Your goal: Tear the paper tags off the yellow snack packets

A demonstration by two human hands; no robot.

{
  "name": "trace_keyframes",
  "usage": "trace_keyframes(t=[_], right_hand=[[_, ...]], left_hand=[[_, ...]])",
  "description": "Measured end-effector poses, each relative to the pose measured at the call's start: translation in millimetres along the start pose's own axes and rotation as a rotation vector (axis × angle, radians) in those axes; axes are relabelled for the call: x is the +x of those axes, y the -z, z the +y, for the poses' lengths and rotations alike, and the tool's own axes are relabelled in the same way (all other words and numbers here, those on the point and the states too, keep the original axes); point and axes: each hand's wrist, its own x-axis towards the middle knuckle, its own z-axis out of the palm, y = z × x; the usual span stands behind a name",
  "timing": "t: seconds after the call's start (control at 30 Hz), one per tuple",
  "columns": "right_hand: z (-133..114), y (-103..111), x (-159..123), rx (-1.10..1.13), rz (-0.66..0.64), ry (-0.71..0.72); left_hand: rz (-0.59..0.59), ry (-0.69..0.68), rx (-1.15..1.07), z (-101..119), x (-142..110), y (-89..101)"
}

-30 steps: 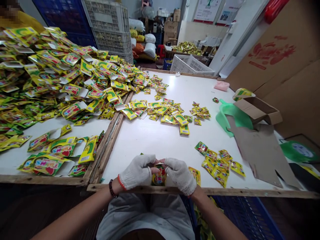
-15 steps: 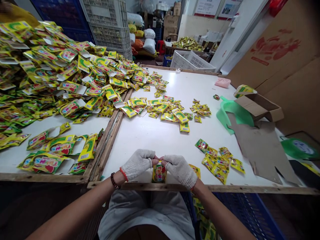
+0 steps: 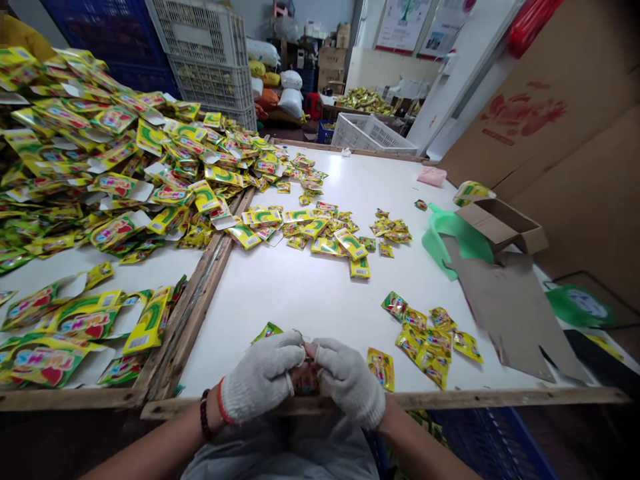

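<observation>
My left hand [image 3: 265, 373], in a white knit glove with bare fingertips, is closed on the left side of a small printed candy packet [image 3: 306, 380] at the table's front edge. From the other side my right hand [image 3: 349, 379], gloved alike, grips the same packet. Thumbs and fingertips meet at its top, and most of it is hidden behind them. Just beyond my left hand lies a green packet [image 3: 267, 331], partly covered. A yellow packet [image 3: 381, 369] rests flat beside my right hand. Farther right is a loose group of small packets [image 3: 425, 340].
A large heap of printed boxes and packets [image 3: 115, 160] covers the left table, past a wooden divider [image 3: 200, 300]. More boxes [image 3: 320, 230] lie mid-table. At right are a green dustpan-like scoop [image 3: 457, 233], flattened cardboard [image 3: 505, 313] and an open carton [image 3: 505, 220].
My hands have closed in over the packet, whose printed front showed plainly half a second ago and is now mostly covered. The green packet beyond my left hand has come into view.
</observation>
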Motion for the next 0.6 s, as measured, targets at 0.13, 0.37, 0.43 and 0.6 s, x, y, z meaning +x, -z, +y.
trace_keyframes(t=[0.13,0.37,0.43,0.6], right_hand=[[-11.0,80.7,-6.9,-0.065,-0.110,-0.309],[41.7,185.6,-7.4,-0.203,0.019,-0.440],[81.7,163.7,29.5,-0.234,0.180,-0.330],[160.4,94.3,122.1,-0.448,0.347,-0.380]], left_hand=[[-0.027,0.059,-0.013,-11.1,30.2,27.7],[0.173,0.097,0.226,-83.1,139.2,62.0],[0.168,0.072,0.358,-100.1,182.6,55.7],[0.170,0.112,0.473,-130.0,247.9,29.1]])
